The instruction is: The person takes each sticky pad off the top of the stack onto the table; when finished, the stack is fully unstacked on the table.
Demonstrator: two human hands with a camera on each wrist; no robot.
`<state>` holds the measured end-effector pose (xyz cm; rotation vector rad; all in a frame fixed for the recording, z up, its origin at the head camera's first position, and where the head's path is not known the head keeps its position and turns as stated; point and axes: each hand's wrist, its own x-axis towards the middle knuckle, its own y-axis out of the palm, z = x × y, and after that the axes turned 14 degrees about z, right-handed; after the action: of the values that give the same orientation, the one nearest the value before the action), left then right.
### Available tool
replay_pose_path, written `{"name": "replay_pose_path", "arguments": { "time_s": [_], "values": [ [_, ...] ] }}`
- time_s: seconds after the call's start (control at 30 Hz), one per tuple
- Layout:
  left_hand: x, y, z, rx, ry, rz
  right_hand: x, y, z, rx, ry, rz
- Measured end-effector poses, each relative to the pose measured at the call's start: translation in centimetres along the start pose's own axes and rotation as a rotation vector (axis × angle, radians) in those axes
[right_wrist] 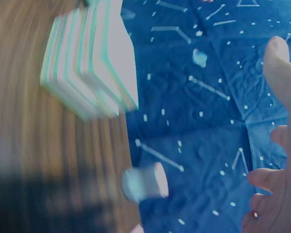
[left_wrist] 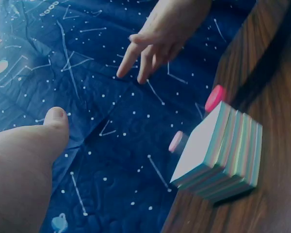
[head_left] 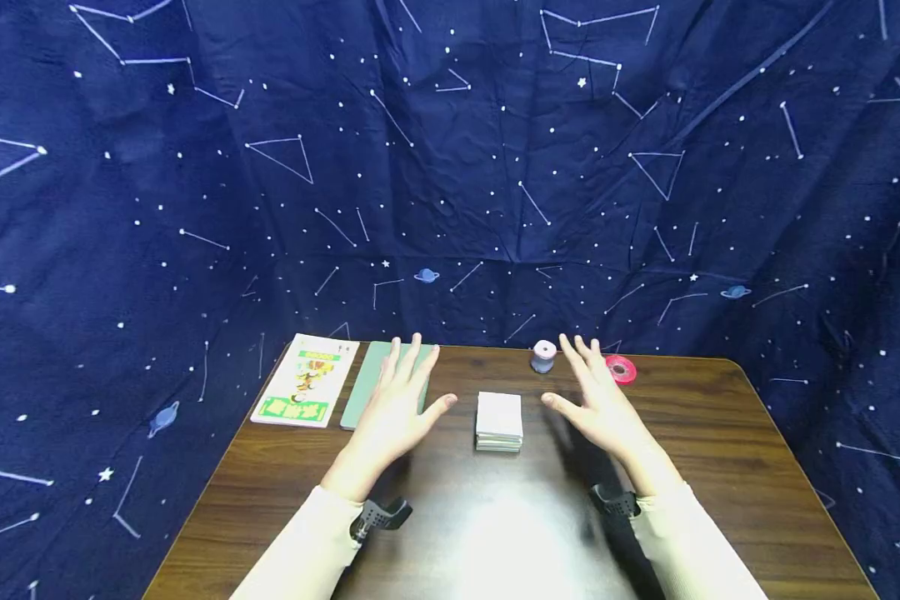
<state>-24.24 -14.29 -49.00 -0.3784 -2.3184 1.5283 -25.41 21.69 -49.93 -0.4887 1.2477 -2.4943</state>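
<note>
Both hands are raised over the table with fingers spread, holding nothing. My left hand [head_left: 397, 408] overlaps the green notebook [head_left: 367, 387] in the head view. Across from it, my right hand [head_left: 600, 408] is near a small pale spool-like object [head_left: 543, 356] and a red ring-shaped roll [head_left: 621, 369]. Between the hands sits a squared stack of paper pads [head_left: 499, 414], white on top. Its layered edges in pink, green and white show in the left wrist view, where the stack [left_wrist: 223, 150] stands apart from the left thumb [left_wrist: 57, 119].
A white booklet [head_left: 303, 383] with a green and yellow cover lies at the table's back left, beside the notebook. The brown wooden table [head_left: 720, 467] ends at a dark blue cloth [head_left: 480, 167] with star patterns. Bright glare lies on the table's near middle.
</note>
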Motion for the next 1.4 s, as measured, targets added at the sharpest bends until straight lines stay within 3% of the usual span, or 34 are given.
{"name": "replay_pose_path", "arguments": {
  "time_s": [0.17, 0.43, 0.63, 0.9, 1.0, 1.17, 1.4],
  "values": [
    [-0.8, 1.0, -0.9, -0.102, -0.003, 0.058, -0.6, 2.0, 0.0, 0.203, 0.051, 0.006],
    [-1.3, 3.4, -1.7, -0.22, -0.027, 0.107, -0.2, 4.7, 0.3, 0.551, 0.08, -0.063],
    [-0.7, 6.1, -1.7, -0.382, -0.078, 0.153, 0.2, 7.0, 0.2, 0.796, 0.138, -0.024],
    [0.0, 10.2, -1.8, -0.59, -0.129, 0.2, 0.6, 10.4, -1.0, 1.134, 0.121, 0.061],
    [-0.1, 11.3, -1.5, -0.618, -0.083, 0.174, 0.5, 11.0, -0.9, 1.176, 0.085, 0.1],
    [-0.1, 12.4, -1.3, -0.562, 0.036, 0.132, 0.5, 11.7, -1.3, 1.191, 0.029, 0.127],
    [0.5, 12.7, -1.4, -0.529, 0.08, 0.097, 0.9, 11.7, -1.4, 0.994, 0.091, 0.126]
  ]
}}
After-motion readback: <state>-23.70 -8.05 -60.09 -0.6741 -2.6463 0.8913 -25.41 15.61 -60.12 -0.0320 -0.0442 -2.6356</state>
